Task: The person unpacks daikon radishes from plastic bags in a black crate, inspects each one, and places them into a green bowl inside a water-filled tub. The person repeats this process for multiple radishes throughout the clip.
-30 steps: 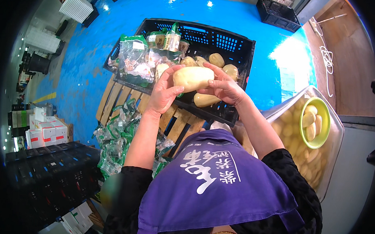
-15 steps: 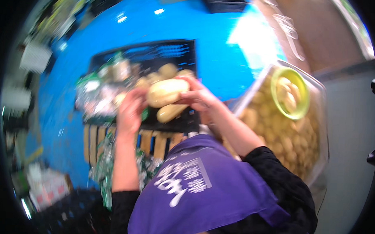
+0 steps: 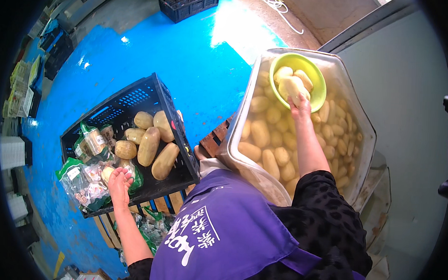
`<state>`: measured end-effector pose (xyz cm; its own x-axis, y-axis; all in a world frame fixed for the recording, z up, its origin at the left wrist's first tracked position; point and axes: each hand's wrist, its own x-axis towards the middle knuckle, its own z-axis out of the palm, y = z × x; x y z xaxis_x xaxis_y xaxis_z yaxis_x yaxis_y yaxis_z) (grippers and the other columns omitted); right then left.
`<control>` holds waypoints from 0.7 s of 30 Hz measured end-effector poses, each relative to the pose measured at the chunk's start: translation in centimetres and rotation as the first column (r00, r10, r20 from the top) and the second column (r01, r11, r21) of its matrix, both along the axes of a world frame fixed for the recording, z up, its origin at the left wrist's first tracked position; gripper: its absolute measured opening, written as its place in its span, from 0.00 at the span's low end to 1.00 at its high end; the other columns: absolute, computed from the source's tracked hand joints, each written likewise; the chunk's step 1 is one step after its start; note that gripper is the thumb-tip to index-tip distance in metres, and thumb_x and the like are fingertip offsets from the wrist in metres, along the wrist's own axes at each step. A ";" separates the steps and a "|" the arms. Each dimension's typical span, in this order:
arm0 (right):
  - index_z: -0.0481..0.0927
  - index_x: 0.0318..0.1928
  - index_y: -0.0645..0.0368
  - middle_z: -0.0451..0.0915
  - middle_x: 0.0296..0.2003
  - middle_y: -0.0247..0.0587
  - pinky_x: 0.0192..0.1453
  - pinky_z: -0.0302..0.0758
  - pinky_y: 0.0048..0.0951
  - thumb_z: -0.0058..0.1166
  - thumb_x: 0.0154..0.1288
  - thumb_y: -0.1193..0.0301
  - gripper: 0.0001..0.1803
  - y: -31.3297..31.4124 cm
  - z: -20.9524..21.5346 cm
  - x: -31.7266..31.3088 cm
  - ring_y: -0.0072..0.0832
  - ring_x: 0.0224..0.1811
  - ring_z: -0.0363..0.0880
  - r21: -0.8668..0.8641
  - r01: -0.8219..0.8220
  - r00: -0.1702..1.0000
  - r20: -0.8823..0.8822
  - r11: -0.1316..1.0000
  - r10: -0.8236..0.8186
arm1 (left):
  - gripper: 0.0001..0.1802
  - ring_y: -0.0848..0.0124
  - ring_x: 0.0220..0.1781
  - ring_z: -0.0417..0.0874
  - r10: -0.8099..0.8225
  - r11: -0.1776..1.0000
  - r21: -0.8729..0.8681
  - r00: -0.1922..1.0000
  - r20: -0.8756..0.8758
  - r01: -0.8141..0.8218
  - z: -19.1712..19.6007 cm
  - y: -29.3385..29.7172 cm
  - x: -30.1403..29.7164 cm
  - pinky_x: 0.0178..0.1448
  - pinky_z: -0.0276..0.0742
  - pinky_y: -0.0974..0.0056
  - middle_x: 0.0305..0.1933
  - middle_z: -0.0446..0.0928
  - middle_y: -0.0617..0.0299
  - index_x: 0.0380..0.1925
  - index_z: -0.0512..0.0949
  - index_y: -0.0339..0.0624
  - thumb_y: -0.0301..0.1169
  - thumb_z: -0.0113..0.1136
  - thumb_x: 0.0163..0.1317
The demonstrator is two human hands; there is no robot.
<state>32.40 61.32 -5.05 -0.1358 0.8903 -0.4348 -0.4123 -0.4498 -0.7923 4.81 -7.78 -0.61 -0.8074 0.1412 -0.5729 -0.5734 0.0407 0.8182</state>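
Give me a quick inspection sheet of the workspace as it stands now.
Surface: glossy blue floor; wooden pallet under the black crate.
Job's things: peeled root in the green bowl, which sits in a big tub of pale roots; unpeeled brown roots in the crate.
Clutter: bagged produce at the crate's near-left corner.
Hands: right hand on the peeled root; left hand open over the bags, holding nothing.
Cables: white cord coiled on the far floor.
Surroundings: second black crate; stacked white trays at left.
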 end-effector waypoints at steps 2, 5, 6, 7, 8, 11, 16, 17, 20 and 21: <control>0.70 0.64 0.53 0.73 0.61 0.48 0.56 0.85 0.51 0.59 0.68 0.74 0.25 3.9 -3.9 1.7 0.47 0.61 0.76 -0.142 0.223 0.975 0.016 0.965 -0.223 | 0.15 0.69 0.43 0.82 0.015 1.000 -0.020 1.000 -0.018 -0.015 -0.5 -0.7 -0.2 0.44 0.82 0.64 0.46 0.78 0.60 0.55 0.73 0.39 0.28 0.57 0.70; 0.77 0.58 0.57 0.82 0.54 0.43 0.57 0.84 0.48 0.55 0.71 0.65 0.18 11.8 -11.0 8.5 0.41 0.56 0.82 0.109 -0.009 0.989 -0.148 0.994 0.025 | 0.16 0.72 0.39 0.83 -0.026 0.995 -0.097 0.999 -0.043 0.022 -0.4 1.3 -2.1 0.39 0.81 0.68 0.43 0.81 0.63 0.52 0.78 0.41 0.33 0.65 0.67; 0.74 0.60 0.60 0.81 0.55 0.43 0.56 0.86 0.44 0.53 0.74 0.63 0.21 12.7 -13.0 9.8 0.40 0.55 0.83 0.123 0.049 0.992 -0.124 0.991 -0.034 | 0.16 0.72 0.39 0.83 -0.051 0.987 -0.154 0.996 -0.069 0.040 -1.7 0.6 -3.4 0.40 0.81 0.68 0.43 0.81 0.64 0.52 0.79 0.41 0.33 0.65 0.66; 0.72 0.61 0.63 0.82 0.51 0.48 0.59 0.86 0.45 0.50 0.76 0.64 0.20 10.8 -13.8 7.3 0.42 0.55 0.82 0.055 0.055 0.989 -0.139 0.997 -0.047 | 0.15 0.73 0.39 0.82 -0.009 0.988 -0.157 0.991 -0.132 -0.012 -0.4 0.2 -3.8 0.39 0.80 0.70 0.41 0.81 0.63 0.50 0.79 0.40 0.33 0.65 0.66; 0.70 0.61 0.65 0.81 0.48 0.52 0.59 0.86 0.47 0.50 0.76 0.67 0.20 16.8 -12.8 12.5 0.48 0.54 0.82 -0.155 -0.082 0.977 -0.208 0.985 0.049 | 0.15 0.73 0.38 0.82 -0.024 0.992 -0.123 0.990 -0.140 0.007 -3.1 2.1 -5.9 0.38 0.79 0.70 0.39 0.81 0.63 0.50 0.79 0.39 0.33 0.65 0.66; 0.68 0.61 0.65 0.77 0.50 0.52 0.58 0.86 0.47 0.53 0.74 0.72 0.20 8.6 -11.1 2.1 0.51 0.53 0.81 -0.187 -0.158 0.974 0.134 0.969 0.185 | 0.14 0.72 0.39 0.83 -0.085 0.924 -0.381 0.965 -0.250 -0.017 -1.8 1.1 -5.5 0.40 0.80 0.68 0.40 0.82 0.61 0.47 0.81 0.38 0.32 0.66 0.63; 0.67 0.65 0.64 0.76 0.52 0.46 0.54 0.85 0.40 0.56 0.72 0.74 0.24 4.7 -6.5 -3.0 0.46 0.53 0.81 -0.173 -0.402 0.808 0.395 0.899 0.437 | 0.15 0.57 0.45 0.85 -0.430 0.715 -0.692 0.844 -0.319 0.102 -5.4 4.9 -5.5 0.52 0.80 0.55 0.46 0.83 0.50 0.44 0.81 0.38 0.30 0.68 0.56; 0.68 0.66 0.62 0.77 0.52 0.43 0.51 0.84 0.38 0.58 0.71 0.74 0.25 3.9 -5.7 -3.9 0.41 0.52 0.82 -0.171 -0.450 0.776 0.410 0.877 0.478 | 0.14 0.55 0.47 0.83 -0.403 0.633 -0.774 0.852 -0.334 -0.004 -6.0 5.0 -5.5 0.53 0.79 0.55 0.46 0.81 0.51 0.42 0.81 0.39 0.28 0.67 0.55; 0.71 0.64 0.60 0.78 0.52 0.40 0.51 0.83 0.36 0.58 0.71 0.73 0.23 2.6 -5.1 -5.9 0.37 0.52 0.82 -0.163 -0.577 0.689 0.430 0.801 0.584 | 0.13 0.52 0.50 0.79 -0.439 0.430 -0.841 0.738 -0.513 -0.329 -6.2 2.6 -5.8 0.56 0.77 0.53 0.45 0.78 0.52 0.40 0.80 0.41 0.24 0.64 0.52; 0.72 0.63 0.59 0.79 0.52 0.38 0.50 0.81 0.33 0.58 0.72 0.72 0.22 1.5 -4.3 -6.6 0.35 0.52 0.82 -0.167 -0.603 0.656 0.453 0.780 0.604 | 0.13 0.51 0.51 0.78 -0.483 0.380 -0.816 0.660 -0.576 -0.435 -5.5 1.6 -6.2 0.56 0.76 0.52 0.45 0.77 0.52 0.39 0.80 0.42 0.23 0.64 0.52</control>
